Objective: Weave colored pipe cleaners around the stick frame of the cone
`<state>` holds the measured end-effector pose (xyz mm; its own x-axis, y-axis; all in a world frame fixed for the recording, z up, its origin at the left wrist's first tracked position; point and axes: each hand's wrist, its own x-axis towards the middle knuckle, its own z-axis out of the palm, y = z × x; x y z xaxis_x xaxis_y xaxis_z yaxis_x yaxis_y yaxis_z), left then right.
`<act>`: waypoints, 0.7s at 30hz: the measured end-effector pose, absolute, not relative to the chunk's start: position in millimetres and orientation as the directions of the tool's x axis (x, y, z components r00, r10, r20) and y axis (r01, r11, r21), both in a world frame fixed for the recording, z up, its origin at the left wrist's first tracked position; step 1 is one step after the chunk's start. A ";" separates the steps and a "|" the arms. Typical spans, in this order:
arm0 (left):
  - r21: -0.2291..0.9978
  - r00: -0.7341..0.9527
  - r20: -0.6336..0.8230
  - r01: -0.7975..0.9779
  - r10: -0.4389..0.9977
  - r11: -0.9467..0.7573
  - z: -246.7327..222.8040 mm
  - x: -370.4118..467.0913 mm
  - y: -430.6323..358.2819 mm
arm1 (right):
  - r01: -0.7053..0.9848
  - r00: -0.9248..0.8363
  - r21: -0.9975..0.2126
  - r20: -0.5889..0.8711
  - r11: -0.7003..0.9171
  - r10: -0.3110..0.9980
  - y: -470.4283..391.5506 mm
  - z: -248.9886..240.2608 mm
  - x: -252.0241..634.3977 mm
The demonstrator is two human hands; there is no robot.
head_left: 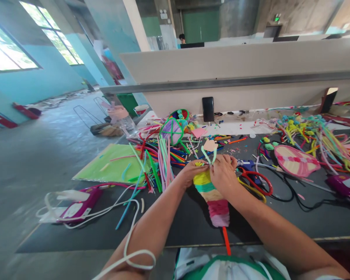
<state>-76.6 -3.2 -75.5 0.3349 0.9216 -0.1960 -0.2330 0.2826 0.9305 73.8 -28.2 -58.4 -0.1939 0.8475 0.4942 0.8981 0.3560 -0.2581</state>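
A striped fuzzy pipe-cleaner craft (pixel 211 194), banded yellow, teal, beige, dark pink and light pink, lies between my forearms. An orange stem (pixel 226 241) runs from its near end past the table edge. My left hand (pixel 191 173) is closed on its yellow far end from the left. At the same end my right hand (pixel 224 171) is closed, fingertips pinched close to the left ones. Two ends of a pale green pipe cleaner (pixel 214 154) stick up between the fingers. Just right of my right hand lie scissors with red handles (pixel 258 182); the fingers cover part of them.
Loose pipe cleaners (pixel 165 159), a green sheet (pixel 109 163) and a purple power strip (pixel 81 204) lie to the left. A phone (pixel 208 109) leans against the partition. On the right are a pink and cream craft piece (pixel 296 160), black cables and a tangled pipe-cleaner pile (pixel 303 128).
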 end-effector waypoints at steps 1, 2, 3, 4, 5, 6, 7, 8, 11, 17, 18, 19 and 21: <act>0.956 0.298 -0.137 -0.209 0.945 0.204 -75.8 -76.7 -2.1 | 0.894 -0.199 -0.266 0.486 0.361 0.851 -26.7 -58.3 76.0; 0.980 0.257 -0.056 -0.170 0.965 0.103 -75.5 -76.8 -1.0 | 0.891 -0.202 -0.272 0.482 0.364 0.853 -25.5 -57.7 78.1; 0.993 0.223 0.041 -0.114 0.974 -0.015 -74.7 -76.8 -0.2 | 0.888 -0.202 -0.277 0.480 0.366 0.853 -24.7 -56.9 80.0; 0.989 0.197 0.145 -0.047 0.969 -0.139 -73.4 -76.7 0.4 | 0.887 -0.203 -0.279 0.479 0.368 0.854 -24.3 -56.1 81.3; 0.967 0.183 0.246 0.020 0.952 -0.254 -71.8 -76.5 0.6 | 0.886 -0.205 -0.282 0.476 0.369 0.855 -24.2 -55.4 82.1; 0.934 0.183 0.329 0.079 0.926 -0.347 -70.2 -76.1 0.4 | 0.884 -0.209 -0.284 0.470 0.371 0.858 -24.3 -55.0 82.2; 0.901 0.191 0.390 0.121 0.901 -0.416 -68.9 -75.5 0.0 | 0.882 -0.213 -0.287 0.463 0.373 0.860 -24.4 -54.9 81.9; 0.875 0.197 0.430 0.148 0.881 -0.460 -68.0 -75.0 -0.6 | 0.880 -0.215 -0.293 0.457 0.374 0.863 -24.5 -55.0 81.3; 0.847 0.188 0.463 0.194 0.866 -0.495 -69.1 -73.6 -1.8 | 0.872 -0.202 -0.326 0.441 0.366 0.875 -24.2 -54.9 79.8; 0.826 0.193 0.464 0.257 0.865 -0.501 -74.0 -75.7 -1.9 | 0.859 -0.181 -0.380 0.401 0.343 0.898 -16.9 -53.2 90.0; 0.831 0.228 0.452 0.246 0.863 -0.500 -72.9 -76.4 -2.5 | 0.857 -0.181 -0.383 0.400 0.344 0.898 -14.9 -53.8 93.0; 0.836 0.268 0.437 0.232 0.859 -0.498 -71.3 -77.2 -3.3 | 0.855 -0.182 -0.388 0.398 0.344 0.899 -12.9 -54.6 96.0; 0.843 0.350 0.413 0.204 0.841 -0.499 -67.7 -78.8 -5.0 | 0.851 -0.181 -0.396 0.395 0.344 0.901 -9.5 -56.2 101.3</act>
<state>-78.8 -5.0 -67.7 0.3497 0.8409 0.4130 0.2037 -0.4985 0.8426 101.3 -9.5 -56.2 -0.1806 0.9007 0.3951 0.8514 0.3443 -0.3957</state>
